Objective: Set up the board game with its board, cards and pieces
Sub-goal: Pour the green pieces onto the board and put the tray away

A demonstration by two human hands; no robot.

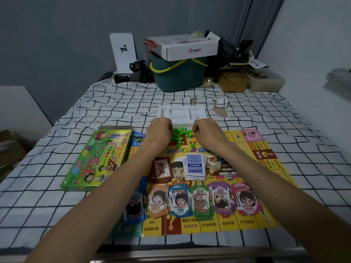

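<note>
Board (pixel 228 223), cards (pixel 195 166), money (pixel 199 200) laid; pieces remain.
Left hand (pixel 159 130), right hand (pixel 206 130) curl at green pieces (pixel 180 134); grasp unclear.

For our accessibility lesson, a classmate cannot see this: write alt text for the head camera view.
A left hand and right hand, fingers curled, flank a heap of green pieces at the far edge of a yellow game board. Card stacks, a die and play money lie on it; a green box sits at its left.
</note>
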